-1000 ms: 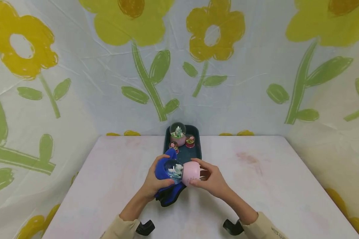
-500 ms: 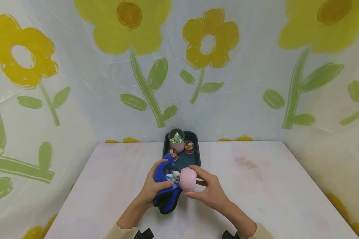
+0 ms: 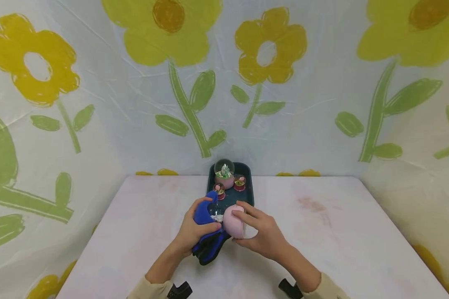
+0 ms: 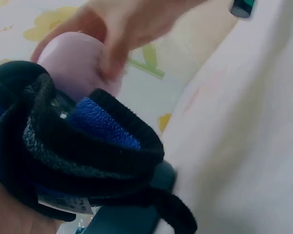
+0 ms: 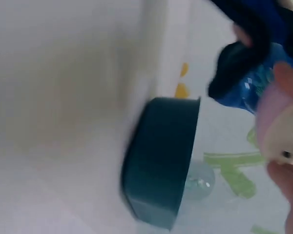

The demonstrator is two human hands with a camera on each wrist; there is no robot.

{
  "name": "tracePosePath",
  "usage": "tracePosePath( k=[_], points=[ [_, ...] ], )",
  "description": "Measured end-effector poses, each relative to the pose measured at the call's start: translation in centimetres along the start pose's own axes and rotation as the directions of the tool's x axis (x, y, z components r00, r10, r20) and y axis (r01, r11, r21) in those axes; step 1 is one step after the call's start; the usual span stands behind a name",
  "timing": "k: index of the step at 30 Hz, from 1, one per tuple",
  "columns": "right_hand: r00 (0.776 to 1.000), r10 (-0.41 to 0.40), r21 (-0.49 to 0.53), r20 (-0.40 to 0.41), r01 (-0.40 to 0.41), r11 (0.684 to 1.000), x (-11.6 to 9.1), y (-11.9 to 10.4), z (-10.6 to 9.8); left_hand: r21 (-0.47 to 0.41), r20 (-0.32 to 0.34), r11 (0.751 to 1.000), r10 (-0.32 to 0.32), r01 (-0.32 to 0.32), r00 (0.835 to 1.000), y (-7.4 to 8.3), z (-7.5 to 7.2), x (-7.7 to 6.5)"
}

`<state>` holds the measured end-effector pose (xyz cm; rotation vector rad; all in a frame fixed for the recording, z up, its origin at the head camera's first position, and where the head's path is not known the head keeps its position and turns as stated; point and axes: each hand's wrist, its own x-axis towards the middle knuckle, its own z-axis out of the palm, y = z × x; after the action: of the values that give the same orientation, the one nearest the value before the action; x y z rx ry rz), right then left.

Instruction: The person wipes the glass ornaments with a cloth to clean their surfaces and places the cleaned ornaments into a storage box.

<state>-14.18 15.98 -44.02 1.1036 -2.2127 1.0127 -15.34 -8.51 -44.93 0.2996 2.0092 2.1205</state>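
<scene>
In the head view, my left hand (image 3: 195, 228) grips a blue cloth (image 3: 203, 214) with black edging, wrapped about the glass ball of a snow globe (image 3: 233, 222). The globe lies tilted on its side, held above the table. Fingers of my right hand (image 3: 263, 229) pinch its pink base, the thumb below and the other fingertips on top. White bits show inside the glass, which the cloth partly hides. From the left wrist, the cloth (image 4: 93, 141) bunches in thick folds against the pink base (image 4: 71, 63). The right wrist view shows the base's pale underside (image 5: 285, 134).
Behind the hands stands a dark green tray (image 3: 243, 198). It holds a larger snow globe (image 3: 224, 176) with a pink base and two small red-based globes, one on the right (image 3: 240, 183) and one in front (image 3: 219, 191). A flowered cloth backdrop (image 3: 303, 124) rises behind the table.
The pink base has turned and tilted between my hands, and my right fingers have shifted over it. The left hand keeps its grip on the cloth. The head view has moved slightly.
</scene>
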Motion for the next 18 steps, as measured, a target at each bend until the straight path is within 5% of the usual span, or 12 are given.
tracePosePath(
  k=[2, 3, 4, 7, 10, 12, 13, 15, 18],
  points=[
    [0.983, 0.182, 0.188, 0.024, -0.183, 0.965, -0.1, 0.2, 0.0, 0.052, -0.014, 0.998, 0.023, -0.023, 1.0, 0.0, 0.1, 0.0],
    [0.958, 0.281, 0.283, 0.054, -0.284, 0.916, -0.1, 0.3, 0.0, 0.078, -0.016, 0.996, 0.04, -0.038, 0.999, 0.0, 0.1, 0.0],
    [0.921, 0.376, 0.377, 0.099, -0.384, 0.843, -0.2, 0.4, 0.1, 0.103, -0.017, 0.993, 0.057, -0.055, 0.998, -0.2, 0.1, -0.1],
    [0.759, 0.59, 0.564, 0.277, -0.625, 0.54, -0.5, 0.7, 0.2, 0.159, 0.021, 0.978, 0.13, -0.132, 0.991, -0.7, 0.0, -0.2],
    [0.622, 0.631, 0.632, 0.464, -0.731, 0.256, -0.7, 1.1, -0.1, 0.192, 0.085, 0.948, 0.24, -0.253, 0.967, -1.2, 0.0, -0.1],
    [0.569, 0.614, 0.631, 0.547, -0.762, 0.144, -0.7, 1.2, -0.3, 0.222, 0.095, 0.928, 0.284, -0.299, 0.954, -1.5, 0.1, 0.0],
    [0.558, 0.609, 0.626, 0.564, -0.77, 0.125, -0.7, 1.2, -0.4, 0.232, 0.089, 0.924, 0.292, -0.305, 0.952, -1.7, 0.1, 0.1],
    [0.564, 0.611, 0.618, 0.556, -0.772, 0.15, -0.6, 1.3, -0.3, 0.236, 0.058, 0.931, 0.275, -0.28, 0.96, -1.9, 0.2, 0.1],
    [0.626, 0.631, 0.587, 0.458, -0.746, 0.314, -0.3, 1.1, -0.1, 0.191, 0.004, 0.962, 0.201, -0.198, 0.98, -2.1, 0.1, 0.1]
  ],
)
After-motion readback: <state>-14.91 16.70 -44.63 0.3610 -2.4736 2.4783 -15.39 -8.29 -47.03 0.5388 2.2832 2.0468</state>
